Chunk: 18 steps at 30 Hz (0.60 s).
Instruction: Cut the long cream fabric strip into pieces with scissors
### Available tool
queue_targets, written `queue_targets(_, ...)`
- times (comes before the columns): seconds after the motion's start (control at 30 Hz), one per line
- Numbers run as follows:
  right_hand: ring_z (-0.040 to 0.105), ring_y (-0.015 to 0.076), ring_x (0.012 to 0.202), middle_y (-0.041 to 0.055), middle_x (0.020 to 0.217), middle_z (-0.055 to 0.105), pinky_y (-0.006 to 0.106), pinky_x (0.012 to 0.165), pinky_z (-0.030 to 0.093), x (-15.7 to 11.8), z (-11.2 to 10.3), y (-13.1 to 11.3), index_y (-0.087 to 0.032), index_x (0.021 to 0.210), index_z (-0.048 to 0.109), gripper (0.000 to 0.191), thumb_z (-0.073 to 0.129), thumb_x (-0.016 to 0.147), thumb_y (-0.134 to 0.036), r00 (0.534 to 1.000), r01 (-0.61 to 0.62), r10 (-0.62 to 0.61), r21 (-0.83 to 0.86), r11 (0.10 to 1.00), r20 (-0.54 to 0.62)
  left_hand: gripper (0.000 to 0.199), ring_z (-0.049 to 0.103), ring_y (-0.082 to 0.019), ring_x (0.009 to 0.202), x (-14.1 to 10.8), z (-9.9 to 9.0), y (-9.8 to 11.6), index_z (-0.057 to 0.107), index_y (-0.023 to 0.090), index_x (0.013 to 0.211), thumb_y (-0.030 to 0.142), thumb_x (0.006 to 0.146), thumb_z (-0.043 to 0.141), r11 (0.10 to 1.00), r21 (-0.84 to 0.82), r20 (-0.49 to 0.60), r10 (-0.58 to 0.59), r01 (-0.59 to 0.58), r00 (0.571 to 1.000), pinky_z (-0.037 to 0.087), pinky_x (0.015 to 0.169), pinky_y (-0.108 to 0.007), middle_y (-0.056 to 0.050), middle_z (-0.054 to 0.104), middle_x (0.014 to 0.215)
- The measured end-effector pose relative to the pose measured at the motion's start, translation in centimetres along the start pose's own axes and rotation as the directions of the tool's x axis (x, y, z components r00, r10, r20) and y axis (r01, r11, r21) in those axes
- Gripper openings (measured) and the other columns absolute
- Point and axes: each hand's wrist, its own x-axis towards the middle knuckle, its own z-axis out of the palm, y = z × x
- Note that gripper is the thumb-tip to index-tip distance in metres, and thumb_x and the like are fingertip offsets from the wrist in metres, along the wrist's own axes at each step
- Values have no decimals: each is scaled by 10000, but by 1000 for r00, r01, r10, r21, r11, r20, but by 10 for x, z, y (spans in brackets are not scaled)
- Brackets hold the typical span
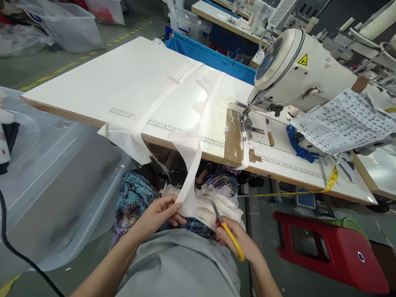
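Observation:
My left hand (165, 211) pinches the hanging end of a long white fabric strip (192, 173) over my lap. This strip runs up across the table edge and back over the white tabletop. In my right hand (236, 237) is a pair of scissors (227, 229) with yellow-and-red handles, its blades pointing up and to the left. The blades lie over a heap of cut white fabric pieces (221, 202) on my lap, to the right of the strip. Another white fabric strip (131, 142) drapes over the table edge at the left.
A sewing machine (293, 70) stands on the right of the white table (123, 70), with a paper sheet (343, 119) taped to it. A seam ripper or small tool (270, 133) and a yellow tape measure (331, 179) lie there. Clear plastic bin (71, 181) left; red stool (334, 251) right.

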Motion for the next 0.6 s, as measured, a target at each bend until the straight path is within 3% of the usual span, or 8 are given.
queue_targets(0.07, 409, 105, 576, -45, 653, 445, 211, 497, 353, 19, 6, -17, -203, 732, 465, 436, 578, 849, -608, 991, 75, -60, -132, 988, 117, 451, 711, -203, 656, -3, -1, -2, 602, 163, 867, 599, 773, 667, 1000, -19, -23, -13, 12, 1000, 531, 613, -258, -83, 744, 672)
queue_targets(0.17, 328, 92, 564, -63, 611, 373, 212, 475, 246, 42, 6, -28, -199, 674, 432, 476, 597, 832, -617, 971, 129, -52, -330, 935, 232, 446, 697, -184, 609, -5, -5, -6, 602, 166, 797, 597, 742, 699, 997, -64, -50, -36, 33, 998, 517, 582, -235, -64, 729, 617)
queue_targets(0.3, 326, 96, 558, -63, 600, 374, 219, 482, 221, 61, 2, -33, -201, 668, 447, 504, 559, 833, -664, 952, 172, -43, -416, 893, 302, 422, 687, -169, 586, -7, -8, -7, 611, 164, 777, 573, 745, 709, 994, -95, -58, -62, 56, 996, 507, 567, -215, -61, 728, 601)
queue_targets(0.6, 268, 98, 534, -54, 596, 376, 246, 502, 183, 66, 3, -41, -200, 638, 444, 515, 624, 799, -655, 964, 265, -191, -668, 695, 184, 449, 683, -175, 574, -1, -6, -7, 598, 166, 756, 600, 723, 710, 995, -82, -77, -65, 58, 995, 502, 554, -221, -64, 722, 592)
